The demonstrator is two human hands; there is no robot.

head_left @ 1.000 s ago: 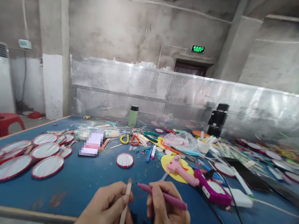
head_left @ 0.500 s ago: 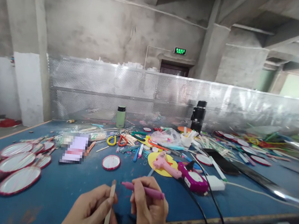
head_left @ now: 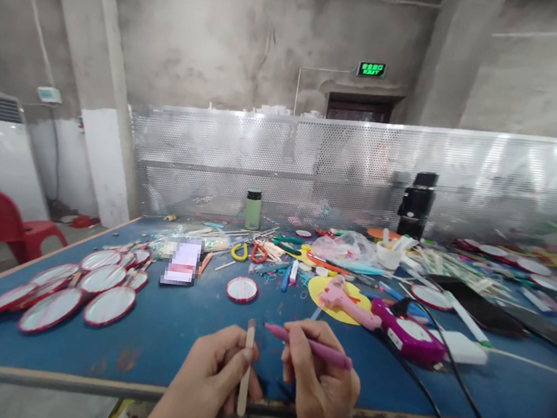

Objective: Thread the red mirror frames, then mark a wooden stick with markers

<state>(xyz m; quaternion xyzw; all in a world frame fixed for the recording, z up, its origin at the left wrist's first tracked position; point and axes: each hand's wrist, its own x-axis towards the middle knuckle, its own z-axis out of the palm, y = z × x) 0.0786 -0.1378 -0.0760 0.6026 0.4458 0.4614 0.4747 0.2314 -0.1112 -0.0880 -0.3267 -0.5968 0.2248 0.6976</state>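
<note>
Near the table's front edge, my left hand point(head_left: 220, 370) pinches a flat wooden craft stick point(head_left: 244, 383) upright between thumb and fingers; its upper tip looks darker. My right hand point(head_left: 321, 385) grips a purple-pink marker pen point(head_left: 320, 350) like a writing tool. The pen's tip points left at the stick's top, a small gap apart from it. Just beyond the hands lies a round white disc with a red rim point(head_left: 242, 289). A pink glue gun point(head_left: 348, 302) rests on a yellow disc point(head_left: 317, 287), behind my right hand.
Several red-rimmed discs point(head_left: 109, 306) cluster at the left, beside a blurred phone point(head_left: 182, 262). A purple device point(head_left: 408, 331) with black cables point(head_left: 460, 384) sits at the right. Farther back stand a green bottle point(head_left: 253, 210) and a black flask point(head_left: 417, 205), before a perforated metal screen point(head_left: 214, 155).
The view has turned left, so the table things and both hands appear farther right. The stick and the marker stay in the same hands, the pen tip still close to the stick.
</note>
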